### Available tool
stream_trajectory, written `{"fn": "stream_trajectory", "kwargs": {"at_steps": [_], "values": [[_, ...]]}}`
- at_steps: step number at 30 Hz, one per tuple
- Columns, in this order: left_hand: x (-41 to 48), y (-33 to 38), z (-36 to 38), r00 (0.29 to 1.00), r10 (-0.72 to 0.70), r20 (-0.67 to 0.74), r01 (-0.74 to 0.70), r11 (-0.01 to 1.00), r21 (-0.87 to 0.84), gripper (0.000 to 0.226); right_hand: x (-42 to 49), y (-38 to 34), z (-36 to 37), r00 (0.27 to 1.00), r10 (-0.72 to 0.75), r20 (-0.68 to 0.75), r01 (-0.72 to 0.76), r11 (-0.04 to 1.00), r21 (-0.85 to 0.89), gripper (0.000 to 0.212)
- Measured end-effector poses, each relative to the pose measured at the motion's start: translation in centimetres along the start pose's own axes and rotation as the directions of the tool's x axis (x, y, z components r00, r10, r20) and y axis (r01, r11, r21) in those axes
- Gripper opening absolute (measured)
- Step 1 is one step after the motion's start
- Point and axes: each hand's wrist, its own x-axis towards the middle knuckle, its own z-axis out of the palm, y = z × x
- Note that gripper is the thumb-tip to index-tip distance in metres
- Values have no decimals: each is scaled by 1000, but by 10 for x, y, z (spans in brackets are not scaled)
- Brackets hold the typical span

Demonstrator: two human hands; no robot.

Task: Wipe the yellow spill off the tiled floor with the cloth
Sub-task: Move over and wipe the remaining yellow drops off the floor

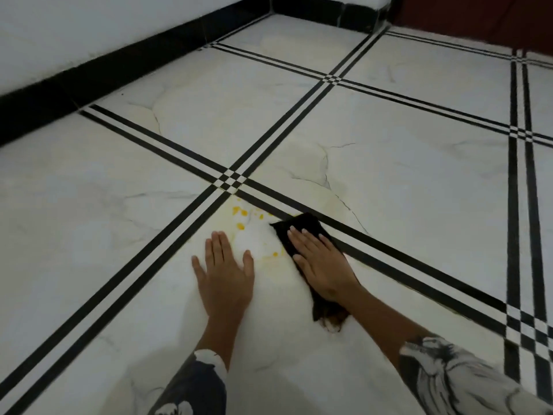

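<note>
Hands rest flat on a white marble-look tiled floor crossed by double black border strips. The right hand lies palm down on a black cloth, fingers extended and held close together, pressing the fabric against the tile rather than gripping it. The cloth sticks out past the fingertips toward a black strip, and its far corner overlaps that strip; a crumpled end of the cloth shows behind the wrist, near the forearm. The left hand is also palm down on bare tile, fingers together and thumb spread out to the side, holding nothing.

The yellow spill sits between and just beyond the two hands, in the corner of the tile near the checkered crossing of the strips. It shows as several bright yellow spots and drops, with a few smaller flecks and a faint yellowish smear closer in, just beside the left edge of the cloth. The cloth does not cover the brighter spots, which lie a little ahead and to the left of it.

Both forearms wear patterned sleeves in dark blue-grey with white print. A black skirting board runs along the base of a white wall at the far left.
</note>
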Motion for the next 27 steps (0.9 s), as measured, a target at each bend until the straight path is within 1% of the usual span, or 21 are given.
{"fn": "stream_trajectory", "kwargs": {"at_steps": [1, 2, 4, 5, 7, 8, 9, 10, 11, 12, 13, 14, 15, 16, 17, 18, 20, 21, 23, 25, 27], "values": [[0, -1, 1, 1000, 2, 0, -2, 1000, -3, 74, 9, 8, -2, 998, 47, -29, -47, 999, -10, 83], [0, 0, 1, 1000, 5, 1, -5, 1000, -8, 75, 19, 15, -3, 989, 130, -65, -131, 991, -20, 81], [0, 1, 0, 1000, 14, 2, -14, 1000, -7, 76, 32, 14, -2, 949, 285, -132, -288, 958, -5, 78], [1, 1, 0, 1000, 7, 3, -7, 1000, -5, 76, 32, 5, 1, 944, 295, -146, -301, 953, -21, 77], [1, -2, -1, 1000, -7, 9, 7, 1000, 5, 75, 16, -15, 12, 976, 175, -127, -182, 982, -42, 74], [1, -1, -1, 1000, -11, 14, 11, 1000, 5, 73, 10, -19, 14, 989, 63, -131, -71, 996, -53, 71], [1, 1, -3, 1000, -11, 17, 11, 1000, 6, 72, 8, -20, 11, 994, -48, -95, 43, 997, -60, 71], [0, 3, -4, 999, -12, 35, 12, 1000, 1, 71, 11, -15, 10, 991, -120, -53, 118, 992, -42, 75], [0, 4, -6, 999, -10, 49, 11, 1000, -11, 69, 18, -9, 5, 993, -114, -10, 114, 993, -4, 80], [1, 2, -6, 999, -1, 45, 2, 1000, -20, 68, 26, -1, 2, 999, -44, -27, 44, 999, 14, 86], [7, -1, -7, 1000, 12, 5, -12, 1000, -18, 67, 36, 4, 1, 992, 60, -114, -59, 998, 12, 88], [15, -8, -8, 1000, 7, -29, -8, 1000, -16, 66, 42, 5, 1, 967, 174, -183, -175, 984, 13, 89], [26, -16, -8, 998, -22, -53, 21, 1000, -20, 66, 46, 0, 0, 942, 265, -206, -267, 963, 16, 87], [38, -25, -8, 997, -62, -52, 61, 998, -11, 64, 44, -9, 3, 935, 297, -193, -303, 953, -2, 83], [49, -33, -8, 995, -95, -33, 95, 995, 12, 64, 38, -21, 9, 939, 298, -174, -302, 953, 3, 77], [57, -39, -7, 993, -114, -9, 114, 993, 37, 64, 31, -32, 17, 950, 261, -169, -264, 964, 3, 70], [62, -43, -2, 992, -128, 7, 127, 990, 62, 65, 24, -49, 27, 977, 150, -152, -154, 988, -17, 63], [61, -41, -3, 992, -130, -2, 130, 990, 61, 65, 29, -55, 24, 987, 117, -114, -119, 993, -16, 64], [60, -41, -3, 992, -127, -11, 127, 990, 60, 66, 53, -55, 18, 993, 68, -97, -68, 998, 3, 72], [59, -42, -4, 991, -134, -13, 135, 990, 48, 66, 84, -46, 18, 984, 134, -115, -132, 991, 26, 77], [60, -41, -5, 991, -130, -27, 131, 990, 48, 70, 99, -50, 17, 972, 193, -133, -197, 980, -15, 79]]}}
